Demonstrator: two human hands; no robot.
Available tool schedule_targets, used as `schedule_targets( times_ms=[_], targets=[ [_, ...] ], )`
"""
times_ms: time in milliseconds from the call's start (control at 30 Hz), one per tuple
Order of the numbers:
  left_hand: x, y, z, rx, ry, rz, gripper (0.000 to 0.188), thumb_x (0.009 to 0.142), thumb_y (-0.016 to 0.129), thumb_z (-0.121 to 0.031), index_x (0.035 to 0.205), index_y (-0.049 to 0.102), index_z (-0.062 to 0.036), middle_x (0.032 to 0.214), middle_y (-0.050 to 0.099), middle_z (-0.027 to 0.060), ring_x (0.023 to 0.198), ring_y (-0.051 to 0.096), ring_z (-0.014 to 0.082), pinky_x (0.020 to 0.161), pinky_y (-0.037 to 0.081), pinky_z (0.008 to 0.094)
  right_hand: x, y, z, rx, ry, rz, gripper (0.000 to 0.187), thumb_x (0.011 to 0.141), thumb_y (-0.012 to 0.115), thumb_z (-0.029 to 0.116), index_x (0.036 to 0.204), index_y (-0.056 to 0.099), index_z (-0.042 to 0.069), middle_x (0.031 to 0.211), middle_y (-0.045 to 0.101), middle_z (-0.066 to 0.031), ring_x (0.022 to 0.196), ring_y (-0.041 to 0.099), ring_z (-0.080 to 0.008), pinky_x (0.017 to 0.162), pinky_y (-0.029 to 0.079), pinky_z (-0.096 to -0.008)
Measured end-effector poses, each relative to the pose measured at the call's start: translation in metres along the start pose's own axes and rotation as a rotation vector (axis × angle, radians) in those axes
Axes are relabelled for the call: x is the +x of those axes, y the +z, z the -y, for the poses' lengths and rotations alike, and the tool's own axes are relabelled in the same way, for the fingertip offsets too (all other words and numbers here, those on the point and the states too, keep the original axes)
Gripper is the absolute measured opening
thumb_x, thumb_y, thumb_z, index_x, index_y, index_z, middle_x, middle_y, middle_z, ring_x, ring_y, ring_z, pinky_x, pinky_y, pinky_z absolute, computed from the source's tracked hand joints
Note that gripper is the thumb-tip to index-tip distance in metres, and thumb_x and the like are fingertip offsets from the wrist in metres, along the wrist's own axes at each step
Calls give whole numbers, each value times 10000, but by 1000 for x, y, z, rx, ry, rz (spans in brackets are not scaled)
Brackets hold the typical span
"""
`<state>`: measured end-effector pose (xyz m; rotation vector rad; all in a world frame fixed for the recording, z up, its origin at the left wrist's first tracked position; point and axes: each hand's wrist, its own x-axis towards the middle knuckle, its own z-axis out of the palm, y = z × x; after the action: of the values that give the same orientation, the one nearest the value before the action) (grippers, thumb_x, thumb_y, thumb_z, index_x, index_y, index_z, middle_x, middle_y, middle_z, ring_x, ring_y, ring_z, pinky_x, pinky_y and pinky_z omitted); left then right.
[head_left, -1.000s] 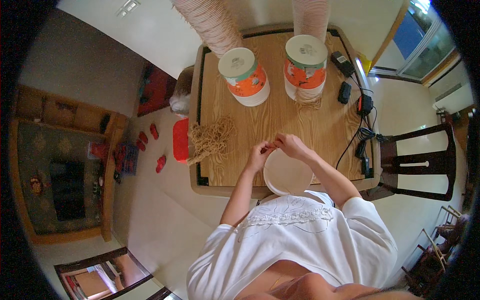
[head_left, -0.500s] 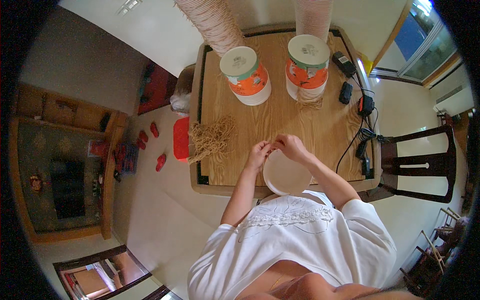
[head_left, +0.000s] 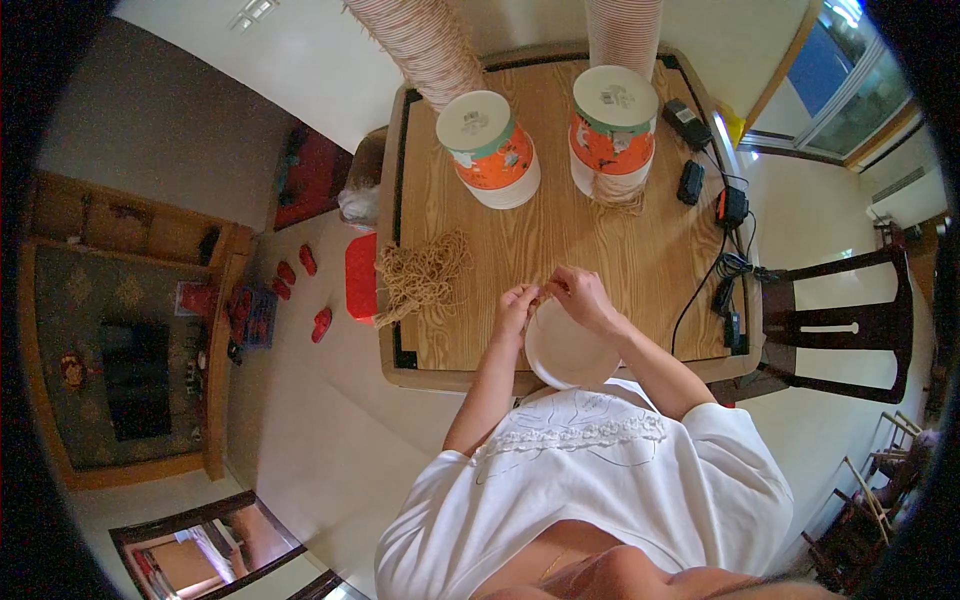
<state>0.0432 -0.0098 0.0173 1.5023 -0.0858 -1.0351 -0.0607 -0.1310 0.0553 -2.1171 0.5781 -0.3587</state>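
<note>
A round, pale, bowl-like container (head_left: 572, 345) rests against my front at the near edge of the table, its wide face turned up. My left hand (head_left: 516, 308) is closed at its far left rim, thumb and fingers pinched together. Beside it my right hand (head_left: 582, 296) is also pinched, its fingertips almost meeting the left ones above the rim. A thin brownish strand seems to show by the fingertips, but what they pinch is too small to make out. A loose heap of brown twine (head_left: 425, 275) lies left of my hands on the wooden table (head_left: 500, 240).
Two upturned paper tubs, a left one (head_left: 490, 150) and a right one (head_left: 613, 135), stand at the back before tall ribbed stacks (head_left: 425, 50). Black chargers (head_left: 690, 182) and cables lie along the right edge. A dark chair (head_left: 845, 330) stands right, a red stool (head_left: 361, 275) left.
My hands stay pinched at the rim and have shifted only slightly. The view has tilted a little; nothing else has visibly moved.
</note>
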Motion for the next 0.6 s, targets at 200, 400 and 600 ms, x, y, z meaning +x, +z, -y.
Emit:
schedule_targets(
  times_ms=[200, 400, 600],
  targets=[
    [-3, 1, -2, -183, -6, 101, 152, 834, 559, -184, 865, 618, -47, 814, 632, 37, 718, 593, 143, 661, 481, 273, -4, 5, 3, -83, -54, -132, 121, 786, 550, 183, 738, 611, 89, 781, 592, -90, 771, 566, -290, 722, 412, -419],
    [-1, -1, -1, -241, -26, 123, 150, 820, 582, -166, 883, 630, -39, 827, 639, 50, 738, 601, 151, 671, 490, 282, -11, 8, 2, -116, -126, -132, 96, 768, 560, 156, 813, 636, 121, 852, 591, -60, 879, 530, -255, 834, 362, -411],
    [5, -8, 5, -156, -48, 5, 137, 804, 604, -144, 891, 630, -41, 807, 641, 43, 713, 602, 135, 644, 492, 268, -22, 6, 9, -199, -249, -161, 192, 750, 565, 78, 928, 638, 76, 898, 596, -75, 880, 527, -251, 833, 371, -400]
  ],
)
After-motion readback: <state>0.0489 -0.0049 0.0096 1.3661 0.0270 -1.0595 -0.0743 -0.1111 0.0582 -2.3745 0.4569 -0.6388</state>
